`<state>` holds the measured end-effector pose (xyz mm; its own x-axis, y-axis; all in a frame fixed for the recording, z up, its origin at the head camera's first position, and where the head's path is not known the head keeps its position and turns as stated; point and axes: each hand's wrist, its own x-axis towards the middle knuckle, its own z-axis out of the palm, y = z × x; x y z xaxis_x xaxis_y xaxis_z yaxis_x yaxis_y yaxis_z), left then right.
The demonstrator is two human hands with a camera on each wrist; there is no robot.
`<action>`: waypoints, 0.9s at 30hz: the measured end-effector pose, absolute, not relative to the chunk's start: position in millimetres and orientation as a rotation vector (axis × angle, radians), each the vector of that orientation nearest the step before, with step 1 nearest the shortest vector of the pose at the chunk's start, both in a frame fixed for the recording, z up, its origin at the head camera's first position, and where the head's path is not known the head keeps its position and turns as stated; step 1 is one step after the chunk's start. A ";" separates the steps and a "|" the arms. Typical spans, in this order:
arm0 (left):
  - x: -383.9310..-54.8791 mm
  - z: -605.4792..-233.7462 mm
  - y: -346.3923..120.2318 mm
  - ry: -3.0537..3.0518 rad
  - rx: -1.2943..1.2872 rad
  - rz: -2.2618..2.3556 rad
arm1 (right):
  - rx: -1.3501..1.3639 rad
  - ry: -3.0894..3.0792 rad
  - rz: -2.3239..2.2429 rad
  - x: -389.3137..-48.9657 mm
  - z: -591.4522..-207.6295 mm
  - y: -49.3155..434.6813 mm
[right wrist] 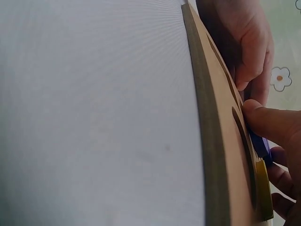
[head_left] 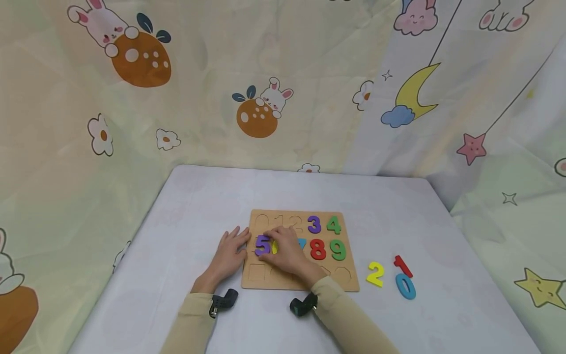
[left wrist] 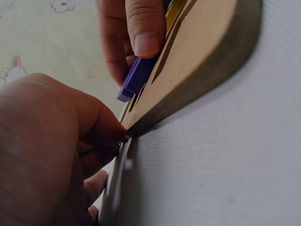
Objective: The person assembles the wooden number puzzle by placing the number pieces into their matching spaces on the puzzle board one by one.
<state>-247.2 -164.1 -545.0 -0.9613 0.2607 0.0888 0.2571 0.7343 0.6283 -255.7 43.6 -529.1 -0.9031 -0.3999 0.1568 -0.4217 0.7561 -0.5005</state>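
Note:
A wooden number board (head_left: 253, 284) lies on the table. On its left side, my right hand (head_left: 286, 250) pinches a purple number 5 (head_left: 263, 245) between thumb and fingers. The 5 sits slightly raised and tilted in the left wrist view (left wrist: 138, 77). Along the board's left edge, my left hand (head_left: 226, 255) touches the wood with its fingers fairly straight. A yellow number (right wrist: 264, 190) beside the 5 is mostly hidden by the right hand in the head view. The blue 7 (head_left: 302, 243) is partly covered too.
Purple 3 (head_left: 314, 224), green 4 (head_left: 333, 225), red 8 (head_left: 318, 249) and green 9 (head_left: 338, 250) sit on the board. To its right, a yellow 2 (head_left: 375, 274), red 1 (head_left: 403, 266) and blue 0 (head_left: 405, 286) lie on the white table (head_left: 442, 314).

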 end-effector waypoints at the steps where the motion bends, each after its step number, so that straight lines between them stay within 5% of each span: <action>1: -247.2 -545.0 -164.0 2.921 0.436 1.056 | 0.684 -2.911 0.843 -255.6 -528.7 43.0; 27: -245.3 -542.3 -163.0 2.926 0.437 1.049 | 0.721 -2.974 0.769 -255.7 -526.9 38.4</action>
<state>-245.3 -163.0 -542.3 -0.9613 0.2604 0.0901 0.2584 0.7380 0.6233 -255.7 38.4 -526.9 -0.8955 -0.4340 0.0984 -0.4273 0.7767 -0.4627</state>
